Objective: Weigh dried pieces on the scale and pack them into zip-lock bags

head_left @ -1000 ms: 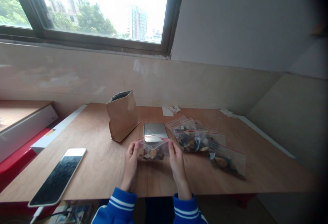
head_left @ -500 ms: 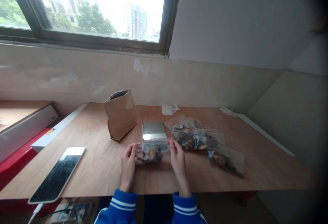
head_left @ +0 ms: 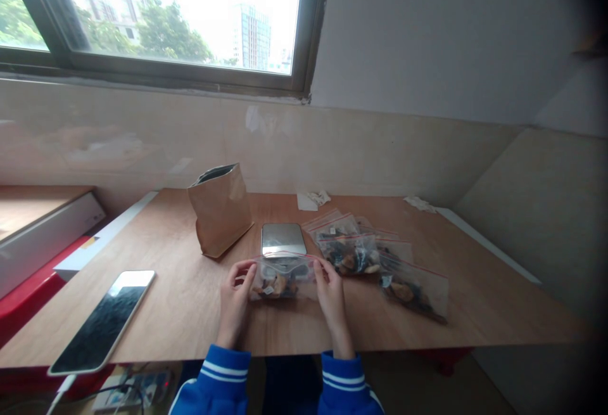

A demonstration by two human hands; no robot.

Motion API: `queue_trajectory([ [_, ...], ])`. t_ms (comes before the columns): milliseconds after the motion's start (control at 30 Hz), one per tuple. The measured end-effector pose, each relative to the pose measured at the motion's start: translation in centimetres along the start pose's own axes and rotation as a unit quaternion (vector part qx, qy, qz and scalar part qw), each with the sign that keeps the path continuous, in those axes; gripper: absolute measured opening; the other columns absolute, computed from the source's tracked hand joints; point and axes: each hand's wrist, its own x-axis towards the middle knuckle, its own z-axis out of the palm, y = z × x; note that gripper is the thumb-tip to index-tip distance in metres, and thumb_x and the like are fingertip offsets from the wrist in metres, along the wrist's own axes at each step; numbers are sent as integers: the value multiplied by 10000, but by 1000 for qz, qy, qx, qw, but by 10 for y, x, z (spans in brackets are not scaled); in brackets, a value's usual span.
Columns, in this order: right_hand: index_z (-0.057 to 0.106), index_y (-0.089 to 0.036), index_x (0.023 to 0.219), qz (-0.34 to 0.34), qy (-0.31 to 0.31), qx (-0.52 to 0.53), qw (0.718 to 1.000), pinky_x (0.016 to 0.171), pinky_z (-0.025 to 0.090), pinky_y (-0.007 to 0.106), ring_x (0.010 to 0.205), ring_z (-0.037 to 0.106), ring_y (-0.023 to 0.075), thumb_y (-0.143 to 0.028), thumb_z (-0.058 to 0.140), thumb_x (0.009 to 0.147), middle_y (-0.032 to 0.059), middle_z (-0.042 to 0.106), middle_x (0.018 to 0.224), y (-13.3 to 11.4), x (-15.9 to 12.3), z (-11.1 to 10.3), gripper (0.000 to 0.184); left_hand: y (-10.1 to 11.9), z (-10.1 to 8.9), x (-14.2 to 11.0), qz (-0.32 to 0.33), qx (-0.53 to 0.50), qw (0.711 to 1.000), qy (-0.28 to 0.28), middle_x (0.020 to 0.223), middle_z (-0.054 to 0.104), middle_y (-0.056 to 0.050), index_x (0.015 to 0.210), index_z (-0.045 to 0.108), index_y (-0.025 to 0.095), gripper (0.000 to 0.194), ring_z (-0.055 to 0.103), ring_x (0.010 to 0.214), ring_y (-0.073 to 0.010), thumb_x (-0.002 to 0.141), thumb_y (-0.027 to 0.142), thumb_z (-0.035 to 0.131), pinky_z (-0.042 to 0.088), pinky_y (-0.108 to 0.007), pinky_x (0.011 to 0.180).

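Note:
A clear zip-lock bag (head_left: 280,283) with brown and dark dried pieces and a small white packet inside is held near the table's front edge. My left hand (head_left: 235,291) pinches its upper left corner between thumb and fingers. At the upper right corner, my right hand (head_left: 331,291) is closed on the bag too. The red-lined top edge dips between the two hands. Just behind the bag lies a flat scale with a silver plate (head_left: 284,237). Several similar filled zip-lock bags (head_left: 349,256) are heaped to the right of it.
An open brown paper bag (head_left: 221,212) stands left of the scale. A phone (head_left: 102,323) with a white cable lies at the left front of the wooden table (head_left: 180,313). Crumpled white paper (head_left: 313,199) rests at the back, below the window.
The bag's top edge, nearly straight before, now sags in the middle and bows apart. My left hand's fingers have bent and shifted slightly. The whole view has moved a little.

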Motion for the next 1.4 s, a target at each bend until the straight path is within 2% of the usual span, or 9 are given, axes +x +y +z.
queue_trajectory([
  [200, 692, -159, 993, -11, -29, 0, 1000, 736, 519, 326, 838, 657, 234, -563, 504, 854, 102, 719, 943, -5, -1, -3, 467, 2, 1, -2, 11, 19, 1000, 14, 868, 665, -43, 924, 645, 171, 350, 610, 794, -193, 791, 493, 615, 453, -289, 702],
  [333, 688, -165, 957, -53, -5, -22, 998, 795, 504, 335, 891, 648, 236, -539, 490, 874, 106, 710, 962, -2, 1, -6, 431, -1, -3, -3, 20, 7, 1000, 21, 861, 653, -33, 909, 626, 180, 303, 602, 818, -186, 814, 466, 598, 444, -285, 740],
  [433, 682, -170, 935, -74, 2, -41, 996, 802, 499, 340, 889, 646, 234, -528, 479, 886, 107, 705, 962, 1, 2, -8, 415, -4, -6, -4, 21, -25, 999, 4, 869, 650, -27, 918, 605, 186, 276, 603, 845, -182, 824, 445, 594, 442, -280, 766],
  [567, 675, -170, 923, -78, -5, -49, 996, 776, 497, 329, 864, 650, 229, -518, 470, 894, 105, 705, 944, 3, 2, -8, 405, -7, -7, -4, 8, -54, 999, 2, 819, 634, -11, 932, 590, 188, 271, 587, 781, -160, 826, 437, 594, 435, -255, 711],
  [867, 667, -179, 889, -101, 10, -79, 992, 745, 463, 309, 840, 640, 211, -503, 450, 907, 88, 705, 916, 3, 0, -8, 391, -1, -7, -6, 41, -2, 999, 31, 902, 619, -15, 886, 613, 196, 236, 571, 850, -169, 820, 423, 605, 433, -276, 780],
  [967, 662, -181, 887, -94, 4, -64, 993, 766, 465, 313, 876, 639, 217, -507, 455, 904, 87, 705, 917, 5, 0, -6, 386, -4, -7, -6, 32, -9, 999, 32, 902, 621, -18, 899, 608, 196, 239, 578, 866, -174, 818, 421, 606, 439, -280, 787],
  [1167, 660, -190, 955, -41, -43, 12, 998, 769, 494, 318, 858, 643, 210, -511, 479, 891, 75, 698, 927, 4, -3, -4, 374, -5, -8, -7, -2, -57, 998, 13, 920, 626, -19, 939, 614, 195, 262, 586, 887, -171, 819, 427, 598, 455, -257, 761],
  [1300, 663, -190, 969, -41, -54, 2, 998, 780, 488, 319, 870, 633, 209, -480, 577, 840, 69, 694, 959, 0, -5, -5, 330, 1, -9, -10, -28, -46, 998, -19, 942, 643, -22, 968, 626, 201, 286, 598, 876, -176, 791, 426, 632, 474, -250, 712],
  [1400, 662, -178, 931, -45, -47, -10, 998, 751, 481, 310, 834, 622, 200, -456, 622, 810, 65, 691, 930, -3, -6, -5, 306, 4, -10, -12, -34, -51, 998, -23, 908, 642, -20, 928, 619, 195, 267, 604, 831, -170, 784, 419, 642, 482, -243, 667],
])
